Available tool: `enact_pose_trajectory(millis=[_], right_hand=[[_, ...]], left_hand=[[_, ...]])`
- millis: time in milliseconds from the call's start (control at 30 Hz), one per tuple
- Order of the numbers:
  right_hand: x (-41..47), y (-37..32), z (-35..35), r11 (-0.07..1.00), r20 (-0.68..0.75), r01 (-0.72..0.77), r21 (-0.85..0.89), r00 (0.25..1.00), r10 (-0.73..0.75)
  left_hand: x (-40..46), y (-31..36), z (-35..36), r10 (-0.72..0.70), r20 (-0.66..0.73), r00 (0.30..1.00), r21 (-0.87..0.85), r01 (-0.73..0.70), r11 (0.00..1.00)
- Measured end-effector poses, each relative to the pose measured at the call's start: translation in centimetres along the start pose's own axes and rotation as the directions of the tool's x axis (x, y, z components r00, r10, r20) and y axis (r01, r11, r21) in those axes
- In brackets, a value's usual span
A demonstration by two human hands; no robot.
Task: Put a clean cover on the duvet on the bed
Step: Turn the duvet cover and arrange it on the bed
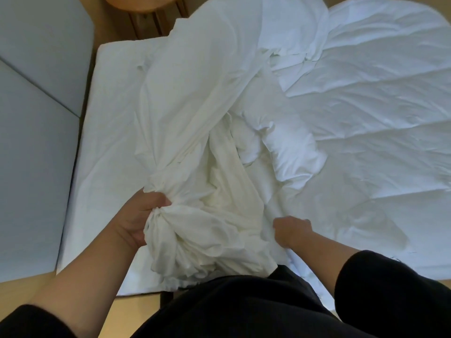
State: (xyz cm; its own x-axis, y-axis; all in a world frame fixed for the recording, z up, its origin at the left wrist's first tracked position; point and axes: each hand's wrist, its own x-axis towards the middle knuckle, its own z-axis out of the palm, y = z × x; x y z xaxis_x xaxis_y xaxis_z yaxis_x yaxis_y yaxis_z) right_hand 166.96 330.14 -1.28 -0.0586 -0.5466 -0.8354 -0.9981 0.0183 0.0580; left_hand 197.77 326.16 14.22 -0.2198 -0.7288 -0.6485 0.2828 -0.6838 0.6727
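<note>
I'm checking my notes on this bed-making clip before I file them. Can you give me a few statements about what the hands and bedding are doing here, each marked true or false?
1. The left hand grips a bunched mass of the white cover. True.
2. The right hand is lifted well clear of the bedding. False: it is down on the white fabric, fingers curled into it.
3. The quilted duvet lies spread on the right side of the bed. True.
4. The duvet is already fully inside the cover. False: most of its quilted surface lies bare beside the crumpled cover.
5. A wooden stool stands beyond the mattress. True.
</note>
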Motion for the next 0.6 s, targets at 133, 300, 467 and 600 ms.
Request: enact_pose_trajectory(millis=[133,300,467,600], right_hand=[[0.4,-5.2,-4.2,0.841,-0.436,0.506,0.191,0.812,-0.389],[3.0,-11.0,-5.1,0.705,-0.186,0.707,-0.056,0.686,-0.703],[7.0,-10.7,-0.6,0.86,-0.035,0.489,-0.146,0.866,-0.499],[7.1,-9.0,-0.2,0.892,-0.039,0.421,-0.164,0.901,-0.432]], left_hand=[[-0.2,-0.8,1.1,-0.008,0.051,0.999,-0.032,0.009,0.999],[0.1,-0.6,0.9,-0.041,0.031,0.999,0.061,0.039,0.997],[1.9,-1.8,-3.5,0.015,-0.243,0.97,0.451,0.099,0.887],[4.2,-2.6,-5.1,0.189,-0.539,0.821,0.746,0.36,0.561]])
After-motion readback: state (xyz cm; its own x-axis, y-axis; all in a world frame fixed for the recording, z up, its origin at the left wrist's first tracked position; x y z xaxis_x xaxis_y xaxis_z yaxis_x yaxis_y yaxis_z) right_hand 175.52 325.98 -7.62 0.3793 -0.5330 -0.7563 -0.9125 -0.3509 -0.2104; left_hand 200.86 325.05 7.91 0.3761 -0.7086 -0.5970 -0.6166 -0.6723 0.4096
